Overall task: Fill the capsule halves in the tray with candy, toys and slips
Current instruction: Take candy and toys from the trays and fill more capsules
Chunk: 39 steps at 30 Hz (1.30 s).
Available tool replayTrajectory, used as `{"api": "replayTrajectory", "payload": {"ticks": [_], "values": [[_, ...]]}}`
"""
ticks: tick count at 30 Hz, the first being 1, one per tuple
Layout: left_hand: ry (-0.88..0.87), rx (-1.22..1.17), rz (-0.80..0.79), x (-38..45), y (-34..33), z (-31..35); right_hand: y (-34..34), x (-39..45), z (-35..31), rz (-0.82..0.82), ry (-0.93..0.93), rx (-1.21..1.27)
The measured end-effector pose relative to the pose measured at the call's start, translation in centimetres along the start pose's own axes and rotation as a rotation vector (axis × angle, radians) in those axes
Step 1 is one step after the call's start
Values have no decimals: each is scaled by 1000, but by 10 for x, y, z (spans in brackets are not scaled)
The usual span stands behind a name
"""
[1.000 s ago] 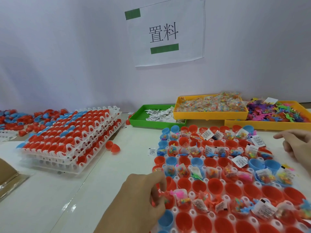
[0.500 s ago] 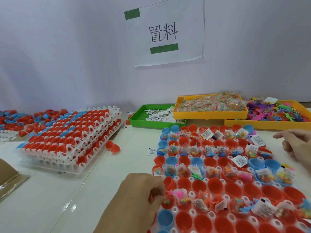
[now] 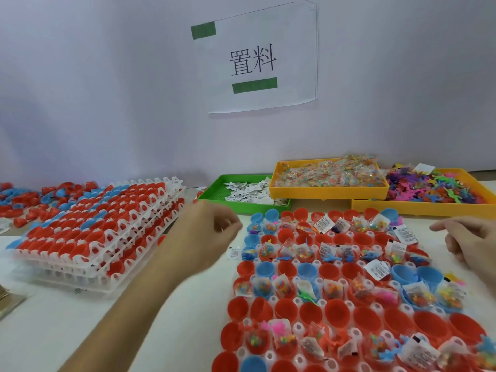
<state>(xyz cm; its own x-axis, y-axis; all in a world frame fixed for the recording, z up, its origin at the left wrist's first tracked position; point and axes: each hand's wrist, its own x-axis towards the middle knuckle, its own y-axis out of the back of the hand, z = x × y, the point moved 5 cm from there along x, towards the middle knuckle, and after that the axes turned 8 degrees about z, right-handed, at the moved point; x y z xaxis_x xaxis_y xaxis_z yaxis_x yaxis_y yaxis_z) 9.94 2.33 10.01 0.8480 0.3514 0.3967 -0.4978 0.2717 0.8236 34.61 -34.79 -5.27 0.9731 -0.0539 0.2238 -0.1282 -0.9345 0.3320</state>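
Observation:
A white tray (image 3: 295, 300) of red and blue capsule halves lies in front of me at the right. Many halves hold candy packets, small toys or printed slips; one row of red halves (image 3: 338, 314) shows nothing inside. My left hand (image 3: 204, 237) hovers blurred just left of the tray's far corner, fingers curled; whether it holds anything is unclear. My right hand (image 3: 472, 242) rests at the tray's right edge, fingers loosely apart and empty. Behind the tray sit a green tray of slips (image 3: 214, 193), a yellow tray of candy packets (image 3: 327, 191) and a yellow tray of toys (image 3: 418, 208).
A stack of white trays (image 3: 94, 253) filled with red and blue halves stands at the left. Loose halves (image 3: 24, 200) are heaped behind it. One slip (image 3: 234, 253) lies on the table beside the tray. A paper sign (image 3: 255, 60) hangs on the wall.
My left hand has lifted from the tray's near left rows and moved away from me toward the far left corner. My right hand has stayed in place.

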Motion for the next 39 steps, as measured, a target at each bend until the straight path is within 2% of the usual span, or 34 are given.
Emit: {"api": "replayTrajectory", "payload": {"ticks": [5,9,13,16,21,24,31,39], "values": [[117,-13,64,113,-52,-26,2,-9,-12,27,35,-29],[197,0,153,167,-91,-42,-2,-15,-20,34,84,-42],[160,71,77,196,-128,-52,-3,-16,-27,47,78,-57],[123,187,-15,202,-150,-57,-3,-18,-37,49,99,-66],[101,250,23,207,-153,-59,-4,-18,-41,54,106,-51],[117,203,20,209,-148,-62,-5,-17,-40,59,94,-40],[172,-62,196,203,-116,-62,-4,-14,-34,77,91,-35],[340,-234,195,182,-107,-70,-1,-15,-32,93,104,-25]]}}
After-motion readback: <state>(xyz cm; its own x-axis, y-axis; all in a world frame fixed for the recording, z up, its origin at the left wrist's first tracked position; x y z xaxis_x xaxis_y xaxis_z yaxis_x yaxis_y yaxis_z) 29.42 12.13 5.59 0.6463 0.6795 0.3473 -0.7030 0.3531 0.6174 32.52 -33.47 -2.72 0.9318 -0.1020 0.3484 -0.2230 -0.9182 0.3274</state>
